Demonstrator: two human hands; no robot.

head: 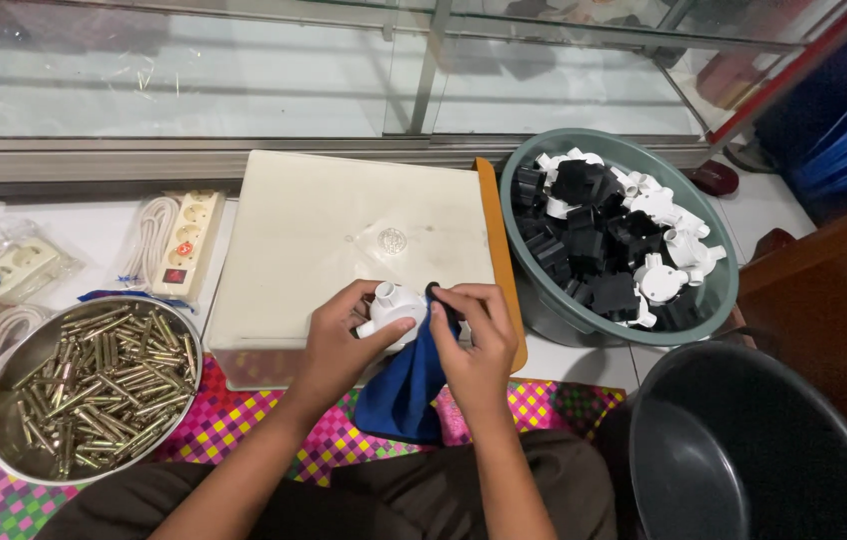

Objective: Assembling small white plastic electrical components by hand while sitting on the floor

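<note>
My left hand (336,345) grips a white round plastic junction fitting (394,305) with short pipe sockets, held over the near edge of a cream box lid (344,215). My right hand (474,335) pinches a small black part (435,293) against the fitting's right side. A blue cloth (402,390) hangs beneath both hands onto my lap. Both hands touch the fitting.
A green basin (714,305) at right holds several white and black plastic fittings (609,235). A dark bucket (744,450) stands at lower right. A metal bowl (4,455) of brass-coloured screws (99,380) sits at left, with power strips (184,240) behind. A glass cabinet (244,80) runs along the back.
</note>
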